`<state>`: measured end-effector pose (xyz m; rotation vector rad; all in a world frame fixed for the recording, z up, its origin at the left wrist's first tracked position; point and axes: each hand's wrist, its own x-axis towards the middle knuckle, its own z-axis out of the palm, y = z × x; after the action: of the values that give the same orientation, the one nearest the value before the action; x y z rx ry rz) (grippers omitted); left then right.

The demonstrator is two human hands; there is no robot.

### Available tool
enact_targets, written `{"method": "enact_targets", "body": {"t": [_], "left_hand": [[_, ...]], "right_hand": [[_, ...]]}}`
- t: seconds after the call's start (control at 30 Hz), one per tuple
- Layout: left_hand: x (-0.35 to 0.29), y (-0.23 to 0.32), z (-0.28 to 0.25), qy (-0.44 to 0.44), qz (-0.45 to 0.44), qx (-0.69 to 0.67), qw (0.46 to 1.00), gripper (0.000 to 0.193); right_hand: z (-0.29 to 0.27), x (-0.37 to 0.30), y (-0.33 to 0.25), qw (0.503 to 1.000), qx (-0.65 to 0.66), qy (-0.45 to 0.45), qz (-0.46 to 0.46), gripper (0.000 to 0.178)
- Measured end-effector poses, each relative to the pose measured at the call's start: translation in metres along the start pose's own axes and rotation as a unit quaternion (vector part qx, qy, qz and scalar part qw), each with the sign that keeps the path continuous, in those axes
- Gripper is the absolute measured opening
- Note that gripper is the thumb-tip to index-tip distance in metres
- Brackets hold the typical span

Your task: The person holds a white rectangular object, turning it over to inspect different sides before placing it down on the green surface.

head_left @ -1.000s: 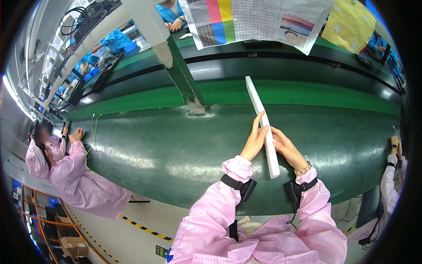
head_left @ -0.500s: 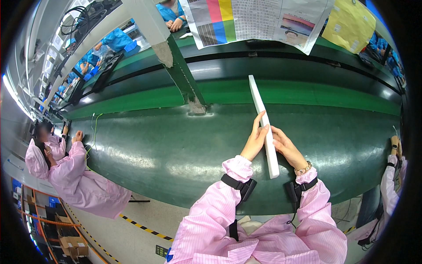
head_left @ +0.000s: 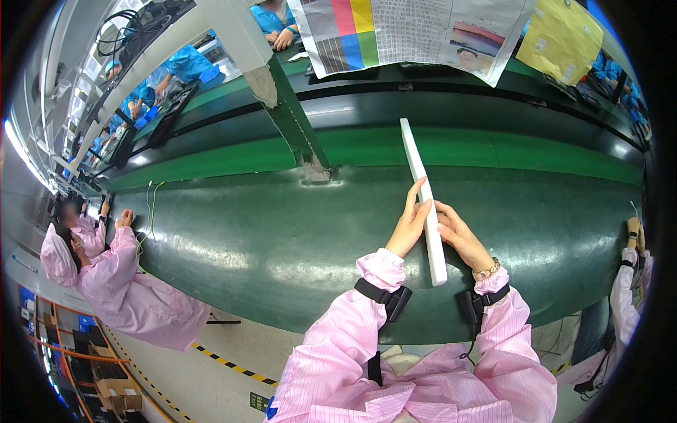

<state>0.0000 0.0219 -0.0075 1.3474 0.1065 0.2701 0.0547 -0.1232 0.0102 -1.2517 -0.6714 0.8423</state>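
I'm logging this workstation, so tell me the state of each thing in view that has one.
White bar, held at a slant, unbroken where visible
Left hand, gripping the bar
Right hand, gripping the bar
Printed sheet, hanging
Yellow sheet, hanging, creased
Post, paint chipped
Black cable, loosely coiled

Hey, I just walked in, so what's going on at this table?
A person in pink has a long white bar between both hands, left hand on its left side, right hand on its right. It points away from them across the green table; I can't tell if it touches down. Another person in pink is at the left.
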Motion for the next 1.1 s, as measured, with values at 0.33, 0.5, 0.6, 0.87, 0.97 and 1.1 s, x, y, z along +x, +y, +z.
{"method": "enact_targets", "body": {"t": [0.33,0.5,0.6,0.87,0.97,1.1], "left_hand": [[0.0002,0.0006,0.0009,0.0,0.004,0.003,1.0,0.049],[-0.0006,0.0024,0.0011,0.001,-0.001,-0.003,1.0,0.049],[-0.0005,0.0023,0.0007,0.002,-0.005,-0.004,1.0,0.049],[-0.0001,0.0008,0.0002,0.001,-0.011,0.003,1.0,0.048],[-0.0005,0.0025,0.0008,0.005,-0.011,0.002,1.0,0.048],[-0.0001,0.0002,-0.0002,0.004,-0.01,0.007,1.0,0.048]], "right_hand": [[-0.0005,0.0002,0.0013,1.0,-0.001,0.006,0.003,0.061],[-0.0004,0.0004,0.0008,1.0,0.0,-0.001,0.0,0.061],[0.0,0.0005,0.0008,1.0,0.0,0.001,0.004,0.061],[-0.0023,0.0007,0.004,1.0,0.003,0.0,0.001,0.061],[-0.0017,0.0007,0.0031,1.0,0.002,0.001,0.001,0.062],[-0.0005,0.0008,0.0015,1.0,0.0,0.002,0.001,0.061]]}}
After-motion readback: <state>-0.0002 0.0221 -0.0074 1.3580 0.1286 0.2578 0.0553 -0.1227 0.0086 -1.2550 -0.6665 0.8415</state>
